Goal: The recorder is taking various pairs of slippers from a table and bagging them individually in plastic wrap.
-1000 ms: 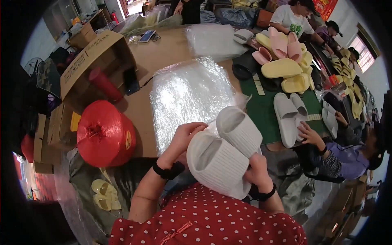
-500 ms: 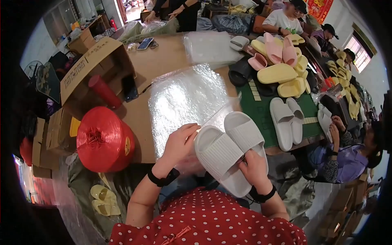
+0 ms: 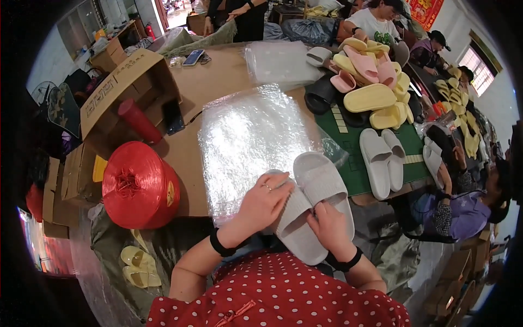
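A pair of light grey slides (image 3: 323,185) with ribbed straps lies side by side in front of me, toes pointing away. My right hand (image 3: 332,226) grips the pair around the middle, fingers tucked at the strap openings. Over the front of the left slide lies my left hand (image 3: 267,199), its fingers close together and bent across the strap and toe; its thumb is hidden. Beyond them is a stack of clear plastic bags (image 3: 245,131). Loose clear film (image 3: 333,150) sticks out past the right slide's toe; whether it wraps the toes, I cannot tell.
A red twine roll (image 3: 139,185) and an open carton (image 3: 131,82) stand at left. On the green mat (image 3: 348,150) at right lie another grey pair (image 3: 378,161) and a heap of yellow, pink and black slides (image 3: 370,98). Co-workers sit at right and stand at the far side.
My left hand has moved right, from beside the left slide onto its front. The grey pair has shifted slightly left. Clear film now spreads farther right over the mat.
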Demonstrator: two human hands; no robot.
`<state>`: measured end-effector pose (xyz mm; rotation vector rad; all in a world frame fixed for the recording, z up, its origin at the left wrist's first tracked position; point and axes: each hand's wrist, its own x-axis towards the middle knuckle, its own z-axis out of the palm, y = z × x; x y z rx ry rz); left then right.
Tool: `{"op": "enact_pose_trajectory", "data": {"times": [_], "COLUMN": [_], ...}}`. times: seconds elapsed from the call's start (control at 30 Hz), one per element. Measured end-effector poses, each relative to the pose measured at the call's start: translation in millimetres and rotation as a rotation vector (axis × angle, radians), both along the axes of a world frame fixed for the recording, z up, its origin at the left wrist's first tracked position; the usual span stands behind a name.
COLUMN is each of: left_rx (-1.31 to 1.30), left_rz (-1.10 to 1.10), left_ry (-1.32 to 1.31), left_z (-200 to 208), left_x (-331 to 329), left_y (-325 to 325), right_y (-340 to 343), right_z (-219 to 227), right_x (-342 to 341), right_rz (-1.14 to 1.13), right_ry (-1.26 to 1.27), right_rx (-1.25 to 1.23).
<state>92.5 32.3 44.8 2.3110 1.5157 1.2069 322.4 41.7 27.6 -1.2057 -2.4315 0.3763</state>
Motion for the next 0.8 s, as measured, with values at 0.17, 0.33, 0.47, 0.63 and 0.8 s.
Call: {"op": "enact_pose_trajectory", "data": {"times": [0.17, 0.33, 0.47, 0.63, 0.8], "left_rx": [-0.034, 0.041, 0.006, -0.02, -0.139], "left_rz": [-0.097, -0.136, -0.157, -0.205, -0.155], "left_ry": [-0.063, -0.061, -0.051, -0.072, -0.112], "left_z": [0, 21, 38, 36, 26], "left_x": [14, 12, 6, 0, -36], "left_y": [-9, -14, -29, -43, -56], "right_y": [11, 43, 67, 125, 102], "right_z": [-3, -22, -55, -59, -38], "right_x": [-18, -48, -75, -134, -141], "right_rz": [-0.022, 0.047, 0.025, 0.054, 0.088], "right_ry": [0.044, 0.136, 0.366, 0.221, 0.235], "right_rx": [-0.031, 0.007, -0.175, 0.117, 0.176]}}
